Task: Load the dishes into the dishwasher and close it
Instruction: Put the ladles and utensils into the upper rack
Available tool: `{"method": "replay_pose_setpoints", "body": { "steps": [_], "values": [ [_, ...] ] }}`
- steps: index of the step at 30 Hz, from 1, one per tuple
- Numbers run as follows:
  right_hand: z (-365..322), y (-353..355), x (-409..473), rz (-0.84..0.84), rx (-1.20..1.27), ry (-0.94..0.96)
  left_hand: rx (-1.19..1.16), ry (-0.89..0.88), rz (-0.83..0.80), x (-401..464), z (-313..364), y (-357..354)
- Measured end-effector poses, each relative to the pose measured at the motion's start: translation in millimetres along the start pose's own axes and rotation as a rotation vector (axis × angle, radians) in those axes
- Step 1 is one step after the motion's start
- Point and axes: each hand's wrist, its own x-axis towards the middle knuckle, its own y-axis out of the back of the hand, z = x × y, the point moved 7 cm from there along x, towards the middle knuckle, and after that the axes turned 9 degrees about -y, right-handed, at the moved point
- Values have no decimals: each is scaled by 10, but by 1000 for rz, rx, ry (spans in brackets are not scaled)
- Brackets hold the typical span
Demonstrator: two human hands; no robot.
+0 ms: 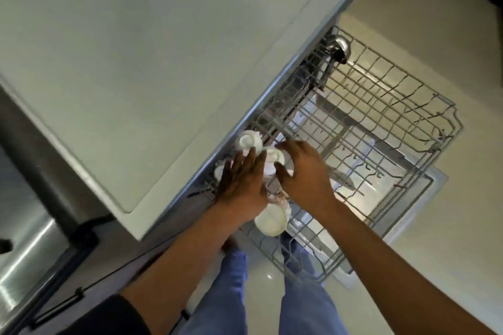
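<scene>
The dishwasher's upper wire rack (424, 106) is pulled out under the countertop edge. Several white cups stand upside down along its near-left side: one (249, 141) at the back, one (275, 158) between my hands, another (272, 221) below my wrists. My left hand (242, 185) lies with straight fingers against the cups. My right hand (304, 171) curls its fingers round the middle white cup. A steel bowl (339, 47) sits at the rack's far corner. The open dishwasher door (432, 185) shows beneath the rack.
A pale countertop (136, 62) fills the upper left, with a steel sink (24, 247) at the lower left. A dark drawer front with a handle (57, 307) is below it. My legs in blue trousers (307, 304) stand on the light floor (449, 226).
</scene>
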Motion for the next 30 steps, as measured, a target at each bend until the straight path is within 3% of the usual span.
{"method": "replay_pose_setpoints", "body": {
  "steps": [4,10,14,17,21,25,30],
  "values": [
    [-470,-306,-504,-194,19,72,170,-78,-64,-739,-28,2],
    [-1166,-259,-1225,-393,-41,178,-97,-251,-35,-1808,-107,642],
    [-1880,-25,-1620,-380,10,302,-365,-318,151,-2565,-533,1228],
    [-2627,-33,-1748,-331,0,411,-512,-344,419,-3078,-1059,1656],
    [-3609,-311,-1709,-265,-20,581,-483,-115,775,-3560,-1947,1940],
    [-4366,-883,-1614,-268,-124,688,-355,185,875,-3947,-2822,1933],
    [-5020,-1728,-1564,-323,-325,744,-340,431,866,-4315,-3656,1793]
  ]
}}
